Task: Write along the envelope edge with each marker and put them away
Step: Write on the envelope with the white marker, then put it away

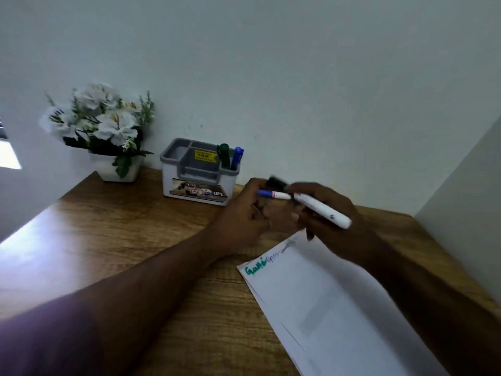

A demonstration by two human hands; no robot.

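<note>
A white envelope (pixel 325 308) lies tilted on the wooden desk (pixel 135 226). Green, blue and faint dark writing runs along its upper left edge. Just above that edge my two hands meet. My right hand (pixel 333 221) grips a white marker (pixel 322 210) with its rear end pointing right. My left hand (pixel 241 215) is closed around a thin white marker with a blue end (pixel 273 194). A blurred black piece (pixel 276 181), perhaps a cap, shows between the fingers. A green marker (pixel 224 156) and a blue marker (pixel 237 158) stand in the grey organizer (pixel 189 169).
The organizer stands against the wall behind my hands, with several compartments and a yellow price sticker. A white pot of white flowers (pixel 108 131) sits at the desk's back left corner. A wall panel (pixel 466 185) bounds the desk on the right.
</note>
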